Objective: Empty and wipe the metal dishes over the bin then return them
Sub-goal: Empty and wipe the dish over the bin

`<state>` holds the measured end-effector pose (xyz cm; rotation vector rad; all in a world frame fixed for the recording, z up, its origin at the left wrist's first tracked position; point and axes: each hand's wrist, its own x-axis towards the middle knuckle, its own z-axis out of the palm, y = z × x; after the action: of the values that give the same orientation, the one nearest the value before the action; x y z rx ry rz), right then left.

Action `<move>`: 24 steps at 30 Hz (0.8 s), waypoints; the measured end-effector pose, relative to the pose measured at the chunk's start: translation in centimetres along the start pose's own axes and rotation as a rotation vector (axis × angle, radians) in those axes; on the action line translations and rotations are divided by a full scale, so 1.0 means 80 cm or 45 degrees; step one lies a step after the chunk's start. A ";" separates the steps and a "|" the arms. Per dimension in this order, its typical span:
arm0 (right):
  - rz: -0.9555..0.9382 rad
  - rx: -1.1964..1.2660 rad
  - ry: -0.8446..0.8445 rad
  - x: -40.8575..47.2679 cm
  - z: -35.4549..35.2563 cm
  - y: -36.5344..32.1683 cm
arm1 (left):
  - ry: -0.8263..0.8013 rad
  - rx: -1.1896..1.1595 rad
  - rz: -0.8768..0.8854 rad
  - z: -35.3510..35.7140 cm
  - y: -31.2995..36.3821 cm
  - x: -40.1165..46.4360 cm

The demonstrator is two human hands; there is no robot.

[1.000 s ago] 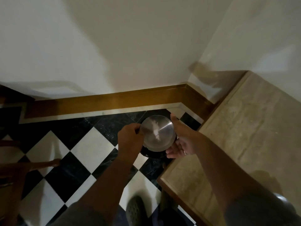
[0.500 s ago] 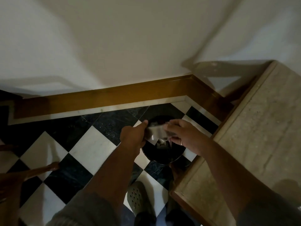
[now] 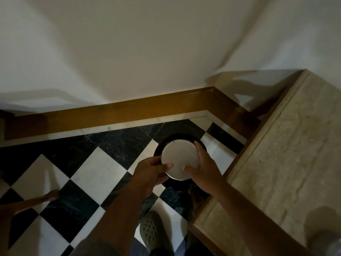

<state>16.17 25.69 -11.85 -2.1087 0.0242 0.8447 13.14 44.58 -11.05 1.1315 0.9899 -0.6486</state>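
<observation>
A round metal dish is held bottom-up over a black round bin that stands on the checkered floor in the room's corner. Its flat, dull underside faces me. My left hand grips the dish at its left rim, thumb on the underside. On the right rim sits my right hand, fingers along the edge and thumb on the underside. The dish hides most of the bin's opening.
A beige stone-topped table with a wooden edge stands to the right, close to the bin. A wooden skirting board runs along the wall. My shoe is on the floor below. A wooden chair leg juts in at the left.
The dish went from open side up, to tilted on edge, to upside down over the bin. Both hands stayed on its rim. The view shifted slightly.
</observation>
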 end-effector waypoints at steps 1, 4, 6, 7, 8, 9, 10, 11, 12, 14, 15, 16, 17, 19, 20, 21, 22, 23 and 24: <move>-0.012 -0.022 0.035 -0.002 0.004 0.002 | 0.010 -0.007 0.014 0.002 -0.002 0.000; -0.140 -0.260 0.187 -0.012 0.008 -0.005 | 0.028 -0.015 0.050 0.005 -0.004 -0.002; -0.393 -0.516 0.429 -0.020 0.007 -0.008 | 0.029 0.003 0.073 0.006 -0.003 -0.004; -0.540 -0.611 0.509 -0.025 0.008 -0.008 | 0.021 0.005 0.085 0.006 -0.003 -0.005; -0.656 -0.703 0.502 -0.030 0.011 -0.009 | 0.009 0.000 0.095 0.006 -0.003 -0.005; -0.726 -0.816 0.419 -0.033 0.014 -0.007 | -0.001 -0.005 0.104 0.006 -0.003 -0.005; -0.742 -0.929 0.311 -0.034 0.017 -0.005 | -0.001 -0.002 0.113 0.005 -0.003 -0.005; -0.721 -1.012 0.220 -0.035 0.019 -0.003 | 0.006 0.011 0.121 0.004 -0.003 -0.005; -0.689 -1.050 0.180 -0.037 0.019 -0.001 | 0.014 0.022 0.126 0.004 -0.005 -0.005; -0.667 -1.045 0.164 -0.037 0.018 0.001 | 0.028 0.014 0.130 0.003 -0.006 -0.005; -0.686 -1.052 0.145 -0.035 0.018 0.001 | 0.031 0.009 0.134 0.003 -0.007 -0.005; -0.713 -1.075 0.106 -0.033 0.019 0.000 | 0.031 0.009 0.138 0.002 -0.009 -0.004; -0.729 -1.088 0.066 -0.034 0.021 0.001 | 0.032 0.014 0.136 0.002 -0.012 -0.005; -0.722 -1.044 0.055 -0.037 0.021 0.001 | 0.040 0.015 0.137 0.002 -0.014 -0.007; -0.713 -1.024 0.062 -0.036 0.020 -0.001 | 0.044 0.012 0.138 0.002 -0.014 -0.007; -0.700 -1.032 0.039 -0.034 0.020 -0.003 | 0.047 0.010 0.138 0.001 -0.015 -0.007; -0.684 -1.047 0.004 -0.034 0.020 -0.003 | 0.050 0.014 0.137 0.001 -0.016 -0.007; -0.664 -1.035 -0.006 -0.035 0.018 -0.004 | 0.049 0.015 0.136 0.000 -0.017 -0.008; -0.651 -1.006 0.024 -0.035 0.015 -0.004 | 0.047 0.007 0.133 0.000 -0.017 -0.009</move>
<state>13.39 25.98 -10.53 -2.6496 -0.9354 0.5579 11.67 44.11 -11.02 1.1955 0.9542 -0.5482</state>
